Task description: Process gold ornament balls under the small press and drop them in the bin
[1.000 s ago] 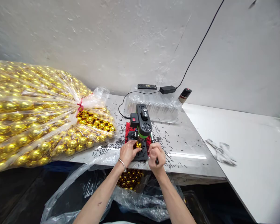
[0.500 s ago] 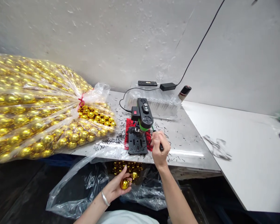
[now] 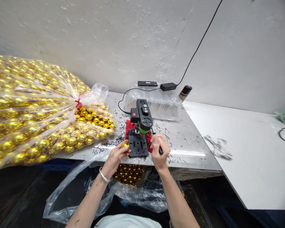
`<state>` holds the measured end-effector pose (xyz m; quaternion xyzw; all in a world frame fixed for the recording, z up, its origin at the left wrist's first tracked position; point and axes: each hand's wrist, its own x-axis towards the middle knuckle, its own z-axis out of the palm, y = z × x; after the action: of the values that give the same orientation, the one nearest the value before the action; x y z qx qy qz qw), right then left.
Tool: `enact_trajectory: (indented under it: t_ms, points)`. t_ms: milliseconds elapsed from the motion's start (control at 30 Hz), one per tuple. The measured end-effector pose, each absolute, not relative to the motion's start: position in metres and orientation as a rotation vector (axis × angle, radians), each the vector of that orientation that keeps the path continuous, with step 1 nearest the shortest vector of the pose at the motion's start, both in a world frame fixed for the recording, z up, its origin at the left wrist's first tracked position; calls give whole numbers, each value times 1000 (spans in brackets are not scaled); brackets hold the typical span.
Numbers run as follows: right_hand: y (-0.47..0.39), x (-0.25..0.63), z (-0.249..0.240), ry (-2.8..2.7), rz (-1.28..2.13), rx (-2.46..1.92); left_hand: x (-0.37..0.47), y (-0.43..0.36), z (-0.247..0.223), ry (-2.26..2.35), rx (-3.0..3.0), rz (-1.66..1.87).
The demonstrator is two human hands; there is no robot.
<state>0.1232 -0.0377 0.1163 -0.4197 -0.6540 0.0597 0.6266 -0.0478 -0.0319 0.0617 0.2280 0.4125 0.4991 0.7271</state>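
Observation:
Between the fingers of my left hand (image 3: 116,156) is a shiny gold ball ornament (image 3: 125,146), held at the left front edge of a black slotted base plate (image 3: 138,148). My right hand (image 3: 160,150) is wrapped round the black-ended lever handle (image 3: 161,150) of a small bench press (image 3: 144,114). The press has a black head, a green ring and a red switch, and stands over the plate. Beneath the plate lies a red mat (image 3: 130,126) strewn with small black pins. More gold balls (image 3: 129,174) lie in an open clear plastic bag (image 3: 142,196) below the table edge.
A large tied bag of gold balls (image 3: 38,104) fills the left side. Behind the press stand a clear plastic box (image 3: 154,106), a power adapter (image 3: 168,86) with a cord, and a dark-capped canister (image 3: 185,92). White gloves (image 3: 218,147) lie on the white table (image 3: 247,152) at right.
My left hand has risen from above the open bag to the press plate, bringing one gold ball; a second ball near its fingers is no longer seen there. My right hand stays on the lever.

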Motion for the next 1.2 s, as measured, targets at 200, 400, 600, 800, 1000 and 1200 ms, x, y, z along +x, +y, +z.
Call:
enact_trajectory:
  t_ms: [200, 400, 600, 800, 1000, 1200]
  points:
    - [-38, 126, 114, -1553, 120, -943, -34, -1, 55, 926, 549, 1125]
    - [-38, 128, 113, -1590, 103, -919, -23, 10, 46, 1104, 827, 1023]
    - [-38, 129, 111, -1610, 94, -921, -17, 16, 33, 1272, 1355, 898]
    - [-38, 130, 109, -1623, 79, -915, -12, 16, 40, 1482, 1955, 792]
    - [-38, 129, 101, -1607, 76, -898, -10, 13, 38, 1520, 2054, 714]
    - [-34, 131, 72, -1630, 39, -840, -15, 17, 36, 1437, 2056, 695]
